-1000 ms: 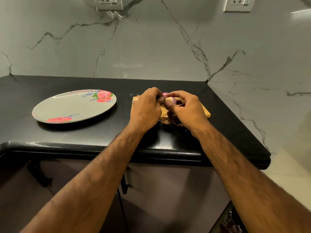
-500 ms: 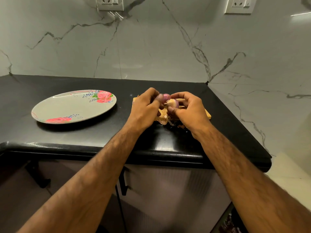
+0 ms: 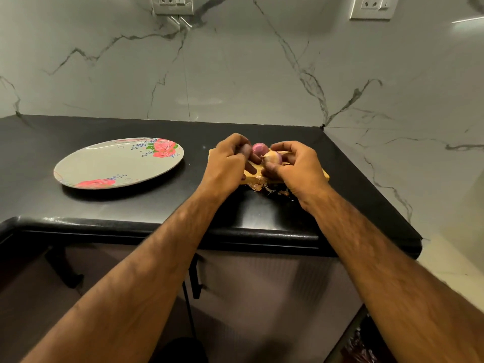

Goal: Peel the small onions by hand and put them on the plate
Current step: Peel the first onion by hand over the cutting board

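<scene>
My right hand (image 3: pixel 296 166) pinches a small pale onion (image 3: pixel 273 157) between thumb and fingers, just above a wooden board (image 3: pixel 324 175). My left hand (image 3: pixel 227 163) is curled beside it, fingertips at the onion's left side; whether they pinch skin I cannot tell. A second, purple onion (image 3: pixel 259 148) shows right behind, between the two hands. Loose skins and roots (image 3: pixel 262 186) lie at the board's front edge. The grey plate with pink roses (image 3: pixel 86 169) sits to the left with nothing on it.
The black counter (image 3: pixel 131 205) ends in a rounded front edge near me and a corner at the right. A marble wall with two sockets rises behind. Cabinet doors hang below the counter.
Both hands have lifted slightly off the board and parted a little. The pale onion shows more in my right hand, and more skin scraps lie at the board's front.
</scene>
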